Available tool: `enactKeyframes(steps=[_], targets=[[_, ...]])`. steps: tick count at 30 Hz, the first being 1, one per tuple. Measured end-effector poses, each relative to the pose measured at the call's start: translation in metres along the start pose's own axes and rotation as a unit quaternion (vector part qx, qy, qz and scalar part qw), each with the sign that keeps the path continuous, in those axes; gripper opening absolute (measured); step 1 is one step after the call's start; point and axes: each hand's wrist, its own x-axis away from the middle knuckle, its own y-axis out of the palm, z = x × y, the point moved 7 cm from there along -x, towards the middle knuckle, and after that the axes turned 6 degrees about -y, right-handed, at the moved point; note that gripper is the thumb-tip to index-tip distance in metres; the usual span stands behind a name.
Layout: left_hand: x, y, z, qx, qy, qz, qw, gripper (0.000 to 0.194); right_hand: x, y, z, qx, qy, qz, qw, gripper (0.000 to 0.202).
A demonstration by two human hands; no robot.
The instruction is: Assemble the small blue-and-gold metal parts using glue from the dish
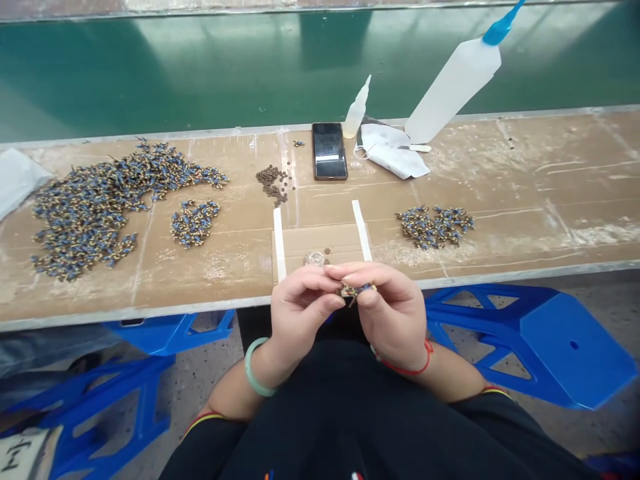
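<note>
My left hand [306,308] and my right hand [391,312] meet just over the near edge of the bench. Pinched between the fingertips of my right hand is a small blue-and-gold part [361,289]. The fingers of my left hand are closed at its left end; fingertips partly hide it. Just beyond my hands, a small clear round dish [315,257] and a small brown disc [327,251] lie on a cardboard pad [320,239]. Like parts form a small pile [436,227] on the right, another pile [194,223] on the left, and a large heap [115,200] farther left.
Brown discs [273,181] lie scattered behind the pad. Along the back stand a phone [330,152], a small dropper bottle [357,112], a crumpled white mask [393,148] and a large white bottle [453,90]. Blue stools [575,347] sit below the bench.
</note>
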Motion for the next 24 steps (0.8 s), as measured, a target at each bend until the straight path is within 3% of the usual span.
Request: enactKeyframes(steps=[7, 19, 24], targets=[[0.001, 0.002, 0.005, -0.016, 0.006, -0.009, 1.000, 0.021, -0.002, 0.004, -0.017, 0.047, -0.095, -0.027, 0.994, 0.012], [0.001, 0.004, 0.006, -0.043, 0.011, -0.026, 0.999, 0.024, -0.005, 0.003, -0.029, 0.061, -0.130, -0.041, 0.989, 0.012], [0.004, 0.005, 0.013, -0.067, 0.029, -0.025, 0.997, 0.015, -0.002, 0.002, -0.034, 0.115, -0.172, -0.035, 0.978, 0.013]])
